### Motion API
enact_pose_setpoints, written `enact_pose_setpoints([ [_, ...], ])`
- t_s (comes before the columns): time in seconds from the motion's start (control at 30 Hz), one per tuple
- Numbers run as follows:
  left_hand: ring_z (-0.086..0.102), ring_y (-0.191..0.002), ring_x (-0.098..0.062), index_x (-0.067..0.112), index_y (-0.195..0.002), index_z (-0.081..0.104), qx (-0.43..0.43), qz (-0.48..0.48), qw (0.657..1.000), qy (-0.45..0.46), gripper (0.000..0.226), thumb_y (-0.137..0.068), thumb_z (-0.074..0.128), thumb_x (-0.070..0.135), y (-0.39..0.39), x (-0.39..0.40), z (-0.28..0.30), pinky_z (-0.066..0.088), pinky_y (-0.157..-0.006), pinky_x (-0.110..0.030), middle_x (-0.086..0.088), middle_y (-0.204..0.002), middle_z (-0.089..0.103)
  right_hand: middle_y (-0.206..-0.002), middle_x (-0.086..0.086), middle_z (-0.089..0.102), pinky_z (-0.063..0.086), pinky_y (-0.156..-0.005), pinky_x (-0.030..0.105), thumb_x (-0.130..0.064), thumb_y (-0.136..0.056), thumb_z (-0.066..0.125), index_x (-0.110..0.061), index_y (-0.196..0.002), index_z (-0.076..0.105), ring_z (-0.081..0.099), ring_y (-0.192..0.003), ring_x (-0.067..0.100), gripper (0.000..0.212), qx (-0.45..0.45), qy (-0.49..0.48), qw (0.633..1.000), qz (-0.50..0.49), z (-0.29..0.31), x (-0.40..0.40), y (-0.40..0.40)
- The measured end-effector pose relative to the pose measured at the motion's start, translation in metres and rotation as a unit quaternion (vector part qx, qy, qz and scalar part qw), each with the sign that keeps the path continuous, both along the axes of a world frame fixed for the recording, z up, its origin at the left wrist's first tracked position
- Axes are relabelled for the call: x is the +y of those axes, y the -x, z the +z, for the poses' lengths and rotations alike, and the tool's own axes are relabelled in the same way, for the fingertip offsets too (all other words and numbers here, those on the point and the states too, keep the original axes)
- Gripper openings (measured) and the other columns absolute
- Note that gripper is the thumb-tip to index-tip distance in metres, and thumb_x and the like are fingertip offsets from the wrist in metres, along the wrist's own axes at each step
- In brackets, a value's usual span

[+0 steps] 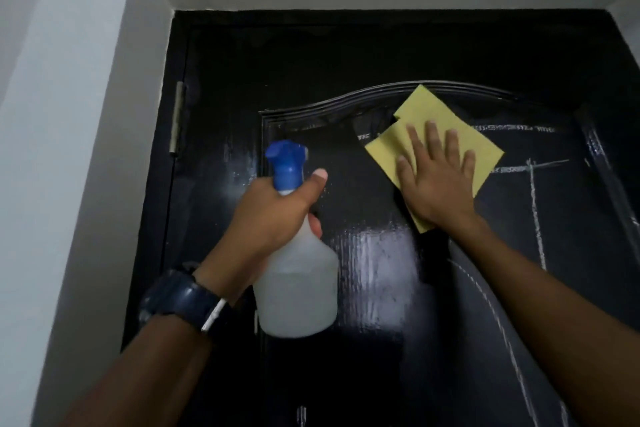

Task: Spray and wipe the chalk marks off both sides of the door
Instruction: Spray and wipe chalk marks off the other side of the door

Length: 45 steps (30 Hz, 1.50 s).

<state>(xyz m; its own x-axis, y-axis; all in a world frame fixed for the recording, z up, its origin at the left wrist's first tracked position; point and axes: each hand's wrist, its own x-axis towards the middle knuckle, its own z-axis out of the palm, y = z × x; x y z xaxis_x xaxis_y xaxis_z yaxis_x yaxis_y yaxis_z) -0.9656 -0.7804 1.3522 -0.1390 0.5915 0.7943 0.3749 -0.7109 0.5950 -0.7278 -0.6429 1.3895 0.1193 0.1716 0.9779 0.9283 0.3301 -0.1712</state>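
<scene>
A glossy black door point(346, 52) fills the view, its raised arched panel wet and shining. White chalk marks point(533, 204) run across the panel's right part: a horizontal line, a vertical line and a long curve lower down. My left hand point(273, 211) grips the neck of a translucent spray bottle point(298, 291) with a blue nozzle, held upright in front of the door's left half. My right hand point(436, 180) presses flat, fingers spread, on a yellow cloth point(433, 118) against the top of the panel.
A white door frame and wall point(86, 149) border the door on the left and above. A metal hinge point(177, 121) sits on the door's left edge. A dark watch point(180, 298) is on my left wrist.
</scene>
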Motion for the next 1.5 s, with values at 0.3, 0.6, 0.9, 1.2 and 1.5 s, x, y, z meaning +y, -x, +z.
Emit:
enact_pose_setpoints([
  [0.3,0.068,-0.056,-0.021,-0.002,-0.107,0.066,-0.031,-0.004,0.999,-0.009,0.050,-0.091,0.066,0.046,-0.076,0.007,0.004,0.053,-0.049,-0.022,-0.011,-0.060,0.069,-0.168,-0.009,-0.011,-0.004,-0.122,0.059,-0.068,-0.099,0.015,-0.044,-0.159,0.000,-0.017,-0.154,0.024,0.066,-0.101,0.012,0.995,0.006,-0.114,-0.004,-0.062],
  [0.6,0.073,-0.075,-0.033,0.005,-0.082,0.072,-0.038,0.136,0.990,-0.016,0.048,-0.087,0.066,0.052,-0.100,0.007,-0.013,0.057,-0.080,-0.045,-0.013,-0.069,0.074,-0.169,0.002,0.008,-0.003,-0.119,0.063,-0.063,-0.096,0.024,-0.041,-0.158,0.019,-0.002,-0.154,0.039,0.066,-0.219,-0.071,0.973,0.016,-0.020,0.004,-0.013],
  [0.9,0.070,-0.064,-0.036,0.003,-0.079,0.068,-0.030,0.179,0.983,0.019,0.058,-0.071,0.068,0.060,-0.080,-0.029,-0.019,0.056,-0.079,-0.052,-0.015,-0.062,0.071,-0.169,-0.004,-0.011,-0.018,-0.114,0.063,-0.082,-0.089,0.022,-0.046,-0.158,0.006,-0.022,-0.152,0.033,0.079,-0.279,0.001,0.960,-0.012,0.065,-0.013,0.041],
  [1.2,0.070,-0.066,-0.037,0.004,-0.086,0.068,-0.010,0.096,0.995,0.007,0.048,-0.078,0.070,0.052,-0.078,-0.025,0.000,0.056,-0.082,-0.054,-0.017,-0.065,0.071,-0.169,-0.003,0.007,-0.001,-0.121,0.058,-0.079,-0.090,0.033,-0.043,-0.158,0.020,-0.004,-0.155,0.032,0.078,-0.204,-0.053,0.977,0.028,-0.068,0.003,-0.034],
  [1.5,0.070,-0.063,-0.026,0.009,-0.096,0.070,0.022,0.006,0.999,0.028,0.046,-0.085,0.067,0.054,-0.071,-0.007,0.012,0.056,-0.071,-0.042,-0.012,-0.064,0.070,-0.168,-0.005,-0.014,-0.008,-0.121,0.056,-0.091,-0.081,0.018,-0.046,-0.157,-0.005,-0.018,-0.153,0.028,0.091,-0.062,0.031,0.998,-0.010,0.022,0.003,-0.116],
])
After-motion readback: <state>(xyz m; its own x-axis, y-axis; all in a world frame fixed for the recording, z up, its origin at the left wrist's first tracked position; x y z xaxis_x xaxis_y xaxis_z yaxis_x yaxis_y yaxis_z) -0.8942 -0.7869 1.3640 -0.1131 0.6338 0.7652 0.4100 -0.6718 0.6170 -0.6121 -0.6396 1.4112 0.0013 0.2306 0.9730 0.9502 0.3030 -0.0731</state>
